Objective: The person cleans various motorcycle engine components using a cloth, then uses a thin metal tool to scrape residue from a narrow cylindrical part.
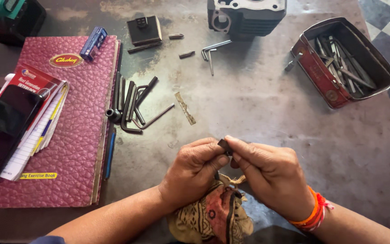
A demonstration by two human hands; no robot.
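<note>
My left hand [194,171] and my right hand [267,174] meet at the near middle of the dark metal table [267,104]. Together their fingertips pinch a small dark metal piece [225,145], held just above the table. Under both wrists lies a patterned cloth pouch [213,214] with a drawstring, partly hidden by my hands. Orange thread bands circle my right wrist. A pile of black hex keys [134,106] lies farther away to the left, apart from both hands.
A maroon ledger book [77,135] lies left, with a notebook and a black phone [5,129] on it. A red metal tin [344,61] of tools stands at far right. An engine cylinder block [247,16], loose bits and a thin metal strip [185,108] lie beyond.
</note>
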